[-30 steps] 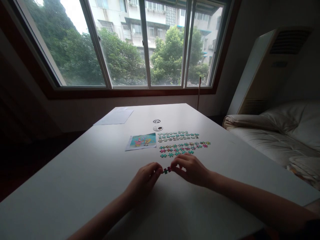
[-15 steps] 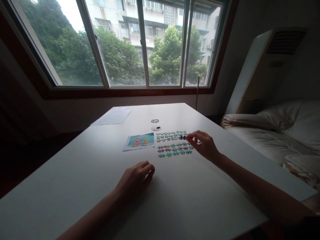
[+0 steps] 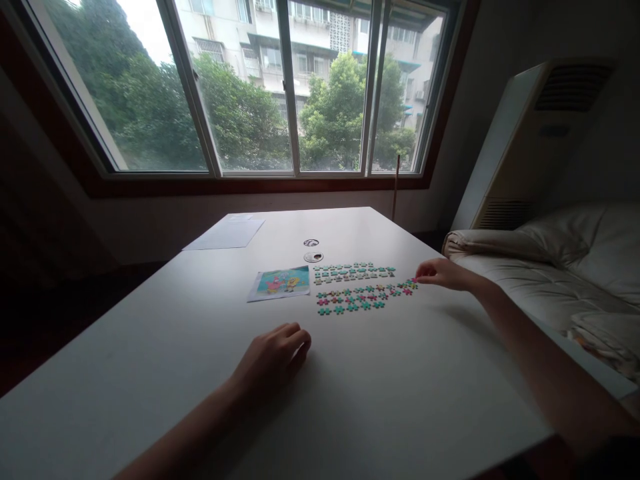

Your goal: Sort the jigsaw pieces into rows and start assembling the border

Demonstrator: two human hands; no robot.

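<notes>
On the white table [image 3: 350,400], small jigsaw puzzle pieces [image 3: 353,307] lie in several rows, mostly teal, some pink or yellow. At the right end of these rows, my right hand [image 3: 443,275] pinches a pink puzzle piece [image 3: 415,280] between thumb and fingertips. Left of the rows lies a picture sheet [image 3: 280,283] with a pink and a yellow cartoon figure on teal. Nearer to me my left hand [image 3: 275,353] rests on the tabletop, fingers curled in, with nothing seen in it.
Two small round flat items [image 3: 313,257] lie beyond the puzzle pieces. White paper sheets [image 3: 225,233] are at the table's far left corner. To the right stand a pale sofa [image 3: 525,267] and a tall air conditioner [image 3: 510,147]. A window [image 3: 250,120] spans the far wall.
My right hand has moved right, from above the upper rows to the far right end of the pieces. A dark red and green piece at its fingertips no longer shows there. My left hand stays put.
</notes>
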